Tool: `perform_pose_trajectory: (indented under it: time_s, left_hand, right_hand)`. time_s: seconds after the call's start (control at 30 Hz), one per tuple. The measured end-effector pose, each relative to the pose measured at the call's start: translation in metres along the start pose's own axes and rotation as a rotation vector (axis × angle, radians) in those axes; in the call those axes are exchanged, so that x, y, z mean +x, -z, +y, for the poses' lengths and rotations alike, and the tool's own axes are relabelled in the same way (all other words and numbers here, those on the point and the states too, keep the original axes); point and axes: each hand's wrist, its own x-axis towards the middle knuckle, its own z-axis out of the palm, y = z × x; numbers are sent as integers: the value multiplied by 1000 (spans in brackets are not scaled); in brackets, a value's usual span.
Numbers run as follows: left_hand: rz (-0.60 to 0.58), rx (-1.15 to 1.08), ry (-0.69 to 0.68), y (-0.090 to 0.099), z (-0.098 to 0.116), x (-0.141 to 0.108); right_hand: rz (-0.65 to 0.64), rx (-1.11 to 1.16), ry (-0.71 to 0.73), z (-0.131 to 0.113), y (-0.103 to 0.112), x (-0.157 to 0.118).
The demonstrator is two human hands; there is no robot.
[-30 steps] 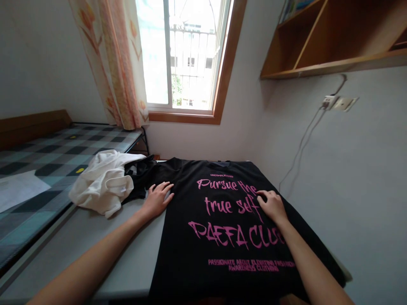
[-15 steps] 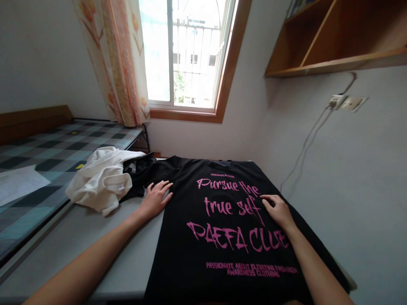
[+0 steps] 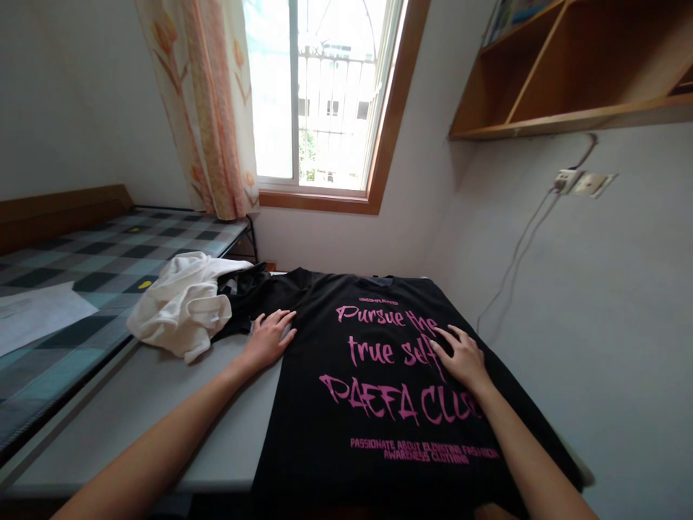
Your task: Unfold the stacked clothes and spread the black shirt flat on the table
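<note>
A black T-shirt with pink lettering lies spread over a white table, its collar toward the window. My left hand rests with fingers spread at the shirt's left edge, below the sleeve. On the printed front, toward the right, lies my right hand, its fingers apart and covering part of the lettering. Neither hand grips the cloth. Left of my left hand sits a crumpled white garment, with bunched dark cloth beside it.
A bed with a checked cover stands along the left, with white paper on it. Behind the table are a window and a curtain. A cable hangs from a socket on the right wall, under a wooden shelf.
My right hand has shifted a little left on the shirt, and its fingers have spread from a more closed pose. My left hand stays at the shirt's edge. The view has turned slightly.
</note>
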Motion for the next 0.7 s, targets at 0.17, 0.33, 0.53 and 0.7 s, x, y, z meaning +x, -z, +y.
perform_pose_trajectory:
  time_s: [0.17, 0.33, 0.53, 0.7]
  left_hand:
    - [31, 43, 34, 1, -3, 2]
    - [82, 82, 52, 7, -13, 5]
    - [123, 110, 34, 17, -32, 11]
    - [61, 178, 22, 25, -38, 14]
  right_hand:
    - [-148, -157, 29, -7, -1, -1]
    - [-257, -161, 20, -3, -5, 3]
    - [-281, -189, 28, -4, -5, 2]
    - [-286, -204, 32, -8, -2, 2]
